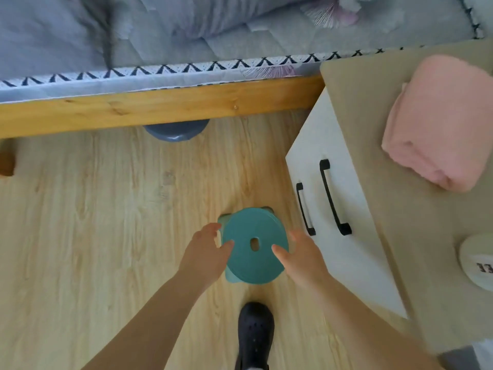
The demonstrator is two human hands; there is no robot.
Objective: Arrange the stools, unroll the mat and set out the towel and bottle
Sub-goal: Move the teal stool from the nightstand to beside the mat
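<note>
A teal round stool (253,231) with a hole in its seat stands on the wooden floor in front of me. My left hand (206,249) is at the stool's left edge and my right hand (298,252) at its right edge, fingers spread; whether they touch it is unclear. A second, grey-blue stool (176,132) sits half hidden under the bed frame. A rolled pink towel (437,124) lies on the cabinet top at the right. A white round object (477,263) with dark print, perhaps the bottle's cap, shows at the right edge.
The wooden bed frame (160,108) with grey bedding runs across the top. A white cabinet (344,198) with black handles stands close to the stool's right. My dark shoe (254,332) is just behind the stool. Open floor lies to the left.
</note>
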